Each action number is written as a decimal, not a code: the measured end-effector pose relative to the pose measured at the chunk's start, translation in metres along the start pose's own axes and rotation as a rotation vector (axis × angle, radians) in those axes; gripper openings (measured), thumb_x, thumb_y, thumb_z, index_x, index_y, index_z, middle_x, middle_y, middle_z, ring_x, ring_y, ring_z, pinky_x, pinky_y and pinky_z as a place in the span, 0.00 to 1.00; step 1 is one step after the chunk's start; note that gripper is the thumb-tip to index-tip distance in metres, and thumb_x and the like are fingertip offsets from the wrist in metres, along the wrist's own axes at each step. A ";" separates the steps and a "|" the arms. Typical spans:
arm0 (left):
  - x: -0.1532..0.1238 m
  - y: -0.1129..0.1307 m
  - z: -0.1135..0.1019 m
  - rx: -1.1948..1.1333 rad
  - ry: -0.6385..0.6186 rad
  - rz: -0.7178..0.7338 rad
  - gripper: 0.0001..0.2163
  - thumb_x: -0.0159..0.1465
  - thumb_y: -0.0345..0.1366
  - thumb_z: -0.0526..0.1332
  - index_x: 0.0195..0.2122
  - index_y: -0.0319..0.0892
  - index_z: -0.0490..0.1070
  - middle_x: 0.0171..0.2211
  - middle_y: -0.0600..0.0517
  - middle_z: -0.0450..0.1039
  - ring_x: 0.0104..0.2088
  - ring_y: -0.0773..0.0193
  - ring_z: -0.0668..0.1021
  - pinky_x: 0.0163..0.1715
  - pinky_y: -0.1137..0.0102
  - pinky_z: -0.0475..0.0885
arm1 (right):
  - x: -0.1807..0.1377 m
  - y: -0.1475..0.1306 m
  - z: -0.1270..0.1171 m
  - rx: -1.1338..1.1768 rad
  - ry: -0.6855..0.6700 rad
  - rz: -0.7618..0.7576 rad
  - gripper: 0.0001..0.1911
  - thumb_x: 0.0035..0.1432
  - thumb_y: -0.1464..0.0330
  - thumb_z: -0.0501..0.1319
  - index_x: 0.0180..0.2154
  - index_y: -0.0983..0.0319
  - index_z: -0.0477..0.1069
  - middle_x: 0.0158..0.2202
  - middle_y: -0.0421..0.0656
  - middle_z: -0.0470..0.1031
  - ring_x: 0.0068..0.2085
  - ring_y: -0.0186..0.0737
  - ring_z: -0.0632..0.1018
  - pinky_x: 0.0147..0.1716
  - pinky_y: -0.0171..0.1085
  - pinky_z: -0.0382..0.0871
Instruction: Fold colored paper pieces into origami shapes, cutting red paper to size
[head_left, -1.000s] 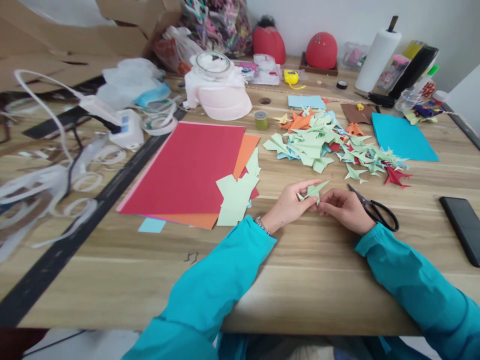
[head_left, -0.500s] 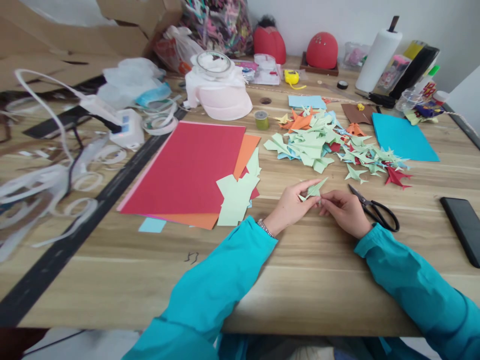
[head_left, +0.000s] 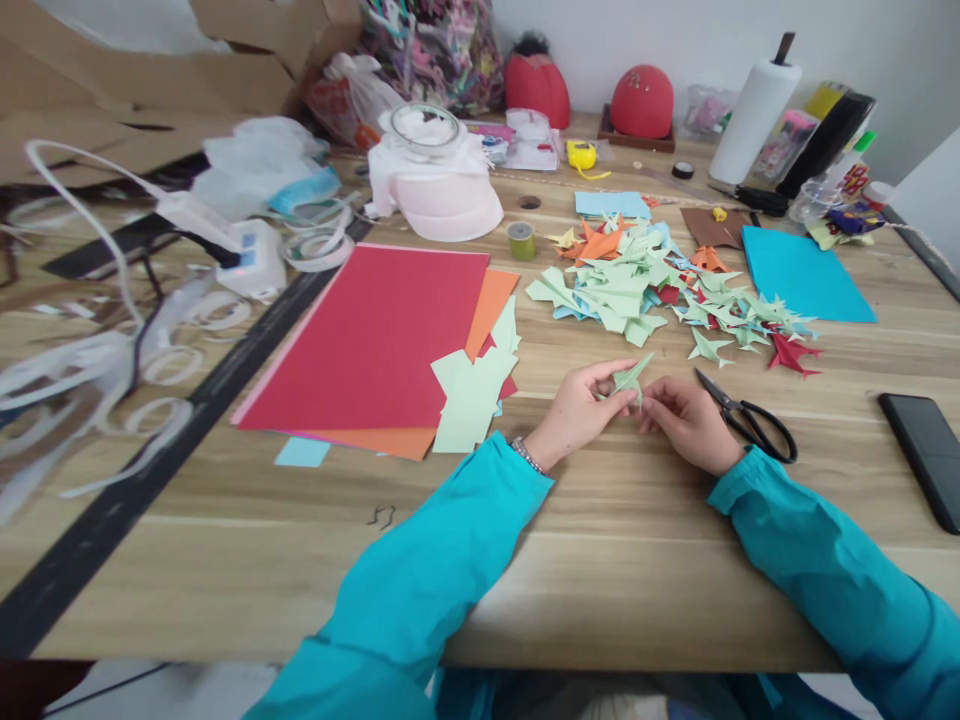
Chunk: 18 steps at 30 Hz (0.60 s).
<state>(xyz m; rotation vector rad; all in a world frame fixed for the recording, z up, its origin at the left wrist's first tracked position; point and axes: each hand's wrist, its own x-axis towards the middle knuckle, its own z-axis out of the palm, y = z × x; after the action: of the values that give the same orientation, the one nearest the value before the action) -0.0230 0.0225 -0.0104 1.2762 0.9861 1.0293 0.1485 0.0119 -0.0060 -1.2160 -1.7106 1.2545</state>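
A small folded piece of light green paper [head_left: 631,376] is held above the table between my two hands. My left hand [head_left: 581,408] pinches it between thumb and fingers from the left. From the right, the fingertips of my right hand [head_left: 688,420] are closed on its lower edge. Scissors [head_left: 750,415] with black handles lie just beyond my right hand. Past my hands spreads a heap of folded paper pieces [head_left: 626,280], mostly light green with some orange, blue and red. A red folded piece [head_left: 793,353] rests at the heap's right end.
Left of my hands lie a red paper sheet [head_left: 375,340] and green paper offcuts [head_left: 472,400]. A phone [head_left: 922,460] is at the right edge, a blue sheet [head_left: 806,275] behind it. A white power strip [head_left: 255,258] and tangled strips [head_left: 60,385] cover the left side.
My hands keep their hold on the green paper, which has tilted slightly between the fingers. The whole view has shifted a little; the table things stay in place.
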 end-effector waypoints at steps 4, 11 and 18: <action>0.000 0.001 0.001 0.018 -0.008 -0.004 0.21 0.56 0.31 0.65 0.52 0.36 0.72 0.18 0.60 0.64 0.21 0.71 0.72 0.23 0.76 0.65 | -0.001 0.000 -0.001 -0.011 -0.020 -0.003 0.20 0.56 0.50 0.59 0.29 0.60 0.65 0.22 0.40 0.72 0.24 0.35 0.74 0.25 0.36 0.69; 0.000 0.003 0.000 0.024 0.009 -0.007 0.21 0.56 0.31 0.65 0.52 0.36 0.71 0.18 0.59 0.65 0.21 0.71 0.72 0.23 0.75 0.64 | 0.000 0.000 -0.001 0.020 -0.029 -0.004 0.19 0.57 0.51 0.59 0.29 0.61 0.66 0.24 0.41 0.73 0.24 0.34 0.75 0.25 0.35 0.70; 0.001 0.002 -0.002 0.000 0.020 -0.001 0.22 0.57 0.31 0.64 0.54 0.34 0.69 0.19 0.58 0.68 0.22 0.71 0.72 0.25 0.74 0.66 | 0.001 0.001 -0.001 0.052 -0.035 0.013 0.19 0.57 0.52 0.59 0.31 0.62 0.69 0.28 0.42 0.76 0.26 0.33 0.77 0.26 0.34 0.72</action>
<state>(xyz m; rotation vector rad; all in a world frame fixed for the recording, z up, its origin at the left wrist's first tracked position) -0.0248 0.0241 -0.0088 1.2677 1.0021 1.0434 0.1497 0.0135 -0.0068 -1.1827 -1.6868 1.3277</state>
